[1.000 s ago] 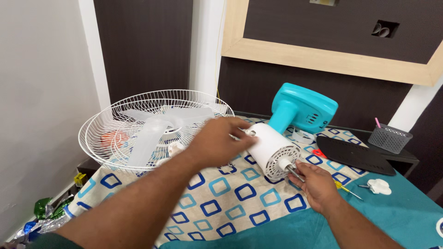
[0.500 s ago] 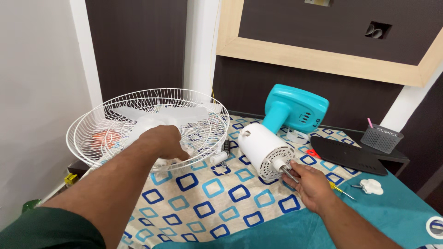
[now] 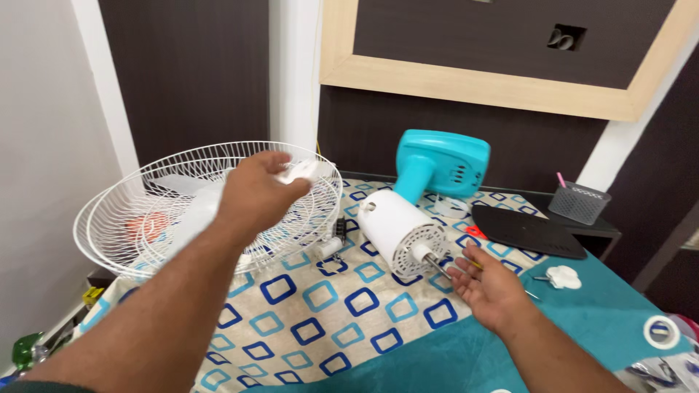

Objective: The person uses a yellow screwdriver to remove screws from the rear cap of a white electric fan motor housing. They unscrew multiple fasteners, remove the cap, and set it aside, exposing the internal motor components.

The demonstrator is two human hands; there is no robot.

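Left hand (image 3: pixel 256 191) raised over the white wire fan guard (image 3: pixel 145 218), fingers curled shut on a translucent white fan blade (image 3: pixel 295 172), one lobe showing past the knuckles at 1 o'clock, the rest blurred below the wrist. Right hand (image 3: pixel 489 287) lies palm-up and spread on the patterned cloth (image 3: pixel 320 320), fingertips touching the steel motor shaft (image 3: pixel 435 263). The shaft sticks out of the white fan motor housing (image 3: pixel 399 229), which lies tilted on its side at centre, its teal fan base (image 3: pixel 442 164) at 12 o'clock against the dark wall. Judgement: blade is light, thin plastic, somewhat flexible and smooth; best held at the hub, not by a lobe tip, which could bend or crack. Motor unit looks heavier and apt to roll; steady it by the housing. Wire guard is stiff but springy, snags fingers. Black flat panel (image 3: pixel 528 231) and grey mesh basket (image 3: pixel 579 201) sit at 2 o'clock, a white plastic nut (image 3: pixel 562 276) at 3 o'clock near the right hand. Open cloth toward 6 o'clock gives room; the table edge drops off at 9 o'clock under the guard.
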